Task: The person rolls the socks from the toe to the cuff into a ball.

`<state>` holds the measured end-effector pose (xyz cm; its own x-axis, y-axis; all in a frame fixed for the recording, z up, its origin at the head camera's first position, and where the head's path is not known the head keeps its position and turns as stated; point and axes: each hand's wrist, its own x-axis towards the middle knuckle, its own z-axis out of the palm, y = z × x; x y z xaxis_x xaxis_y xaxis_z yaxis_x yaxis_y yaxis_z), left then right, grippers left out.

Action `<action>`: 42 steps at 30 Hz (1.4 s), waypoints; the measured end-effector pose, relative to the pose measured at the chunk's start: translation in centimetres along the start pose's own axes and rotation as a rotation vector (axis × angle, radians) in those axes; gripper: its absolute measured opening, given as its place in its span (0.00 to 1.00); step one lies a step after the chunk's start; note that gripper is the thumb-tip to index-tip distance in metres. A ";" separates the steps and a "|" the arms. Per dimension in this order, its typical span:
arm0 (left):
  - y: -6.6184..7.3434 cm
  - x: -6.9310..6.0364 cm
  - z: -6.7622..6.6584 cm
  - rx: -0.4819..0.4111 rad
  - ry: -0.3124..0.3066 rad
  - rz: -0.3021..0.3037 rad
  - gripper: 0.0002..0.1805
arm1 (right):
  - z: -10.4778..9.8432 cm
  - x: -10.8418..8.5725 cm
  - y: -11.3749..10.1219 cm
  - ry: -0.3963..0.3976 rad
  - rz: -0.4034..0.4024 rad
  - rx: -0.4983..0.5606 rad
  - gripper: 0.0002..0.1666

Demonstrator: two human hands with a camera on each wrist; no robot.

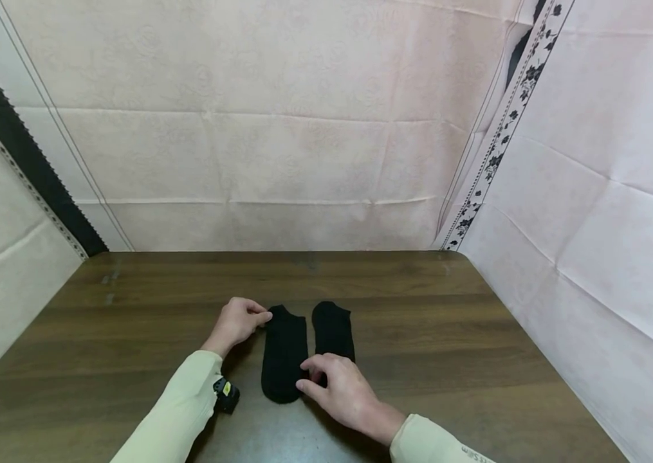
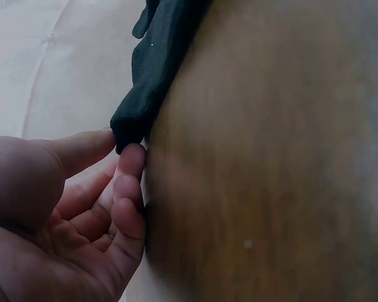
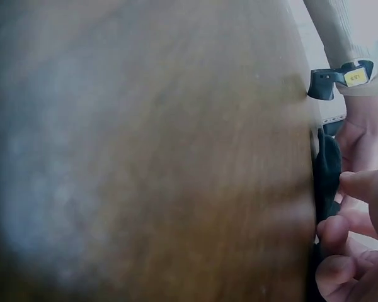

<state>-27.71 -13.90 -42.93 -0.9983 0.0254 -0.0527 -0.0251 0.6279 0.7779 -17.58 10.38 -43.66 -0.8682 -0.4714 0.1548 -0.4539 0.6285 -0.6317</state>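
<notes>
Two black ankle socks lie side by side on the brown wooden table. My left hand (image 1: pixel 239 323) pinches the upper left corner of the left sock (image 1: pixel 284 360) between thumb and fingers. Seen in the left wrist view, the corner of that black sock (image 2: pixel 142 88) sits at the fingertips. My right hand (image 1: pixel 340 389) is at the left sock's lower right edge, thumb and index finger bent and apart, touching it. It covers the lower part of the right sock (image 1: pixel 333 328). The right wrist view shows the thumb against the black sock (image 3: pixel 327 167).
The wooden table (image 1: pixel 419 321) reaches back to a pale cloth wall (image 1: pixel 303 161). Another cloth wall (image 1: pixel 610 225) rises on the right, with a floral border, and one stands on the left. A black wrist device (image 1: pixel 226 395) is on the left sleeve.
</notes>
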 end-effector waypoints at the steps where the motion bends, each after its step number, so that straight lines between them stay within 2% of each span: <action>1: 0.0 0.0 0.0 0.005 -0.002 0.005 0.10 | 0.0 0.0 0.0 -0.001 -0.003 -0.002 0.14; 11: -0.1 0.1 0.0 0.011 -0.001 -0.015 0.08 | 0.2 0.1 0.1 -0.010 -0.036 -0.060 0.04; 23: -0.2 0.0 -0.1 -0.014 0.002 -0.020 0.08 | 0.1 0.2 -0.3 -0.047 -0.028 -0.109 0.03; 29: -0.3 0.1 0.0 -0.013 0.003 -0.008 0.08 | 0.3 0.2 -0.2 -0.016 -0.010 -0.088 0.01; 36: -0.4 0.1 0.1 -0.007 0.002 -0.005 0.08 | 0.2 0.5 0.1 -0.010 0.064 -0.060 0.11; 42: -0.3 0.1 0.0 -0.010 0.005 -0.001 0.08 | 0.1 0.7 0.2 -0.005 0.074 -0.086 0.16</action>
<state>-27.85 -14.06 -43.20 -0.9985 0.0209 -0.0508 -0.0269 0.6201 0.7841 -18.23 10.12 -43.78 -0.8992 -0.4245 0.1060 -0.4041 0.7128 -0.5733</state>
